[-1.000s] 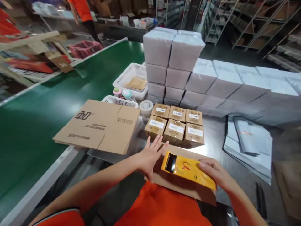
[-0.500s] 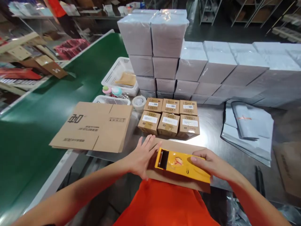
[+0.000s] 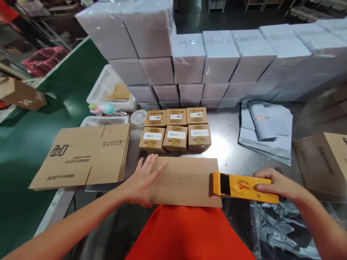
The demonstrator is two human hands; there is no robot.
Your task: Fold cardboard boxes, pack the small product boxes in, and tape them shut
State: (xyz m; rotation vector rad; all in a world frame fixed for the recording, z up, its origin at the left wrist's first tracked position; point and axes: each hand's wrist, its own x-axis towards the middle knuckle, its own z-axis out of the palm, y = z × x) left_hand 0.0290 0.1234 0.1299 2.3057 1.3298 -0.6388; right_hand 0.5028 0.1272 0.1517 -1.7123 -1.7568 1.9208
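Note:
A brown cardboard box [image 3: 184, 180] lies lengthwise in front of my body, its plain face up. My left hand [image 3: 142, 182] rests over the box's left end with the fingers spread, touching the far edge and the near side. In my right hand [image 3: 271, 184] is a yellow tape dispenser [image 3: 240, 186] with a black band near its left end. The dispenser's left end sits on the box's right end; the rest sticks out past it. Whether tape lies on the box is hard to tell.
Beyond the box stand several small brown boxes [image 3: 175, 137] in two rows. Flat cartons [image 3: 81, 155] lie at left beside a green conveyor [image 3: 16, 151]. White wrapped stacks [image 3: 187, 68] form a wall behind. Grey bags [image 3: 267, 133] and a carton [image 3: 322, 162] are at right.
My right hand has moved right with the tape dispenser, from above the box's middle to its right end. The left hand stays on the left end. The view has shifted.

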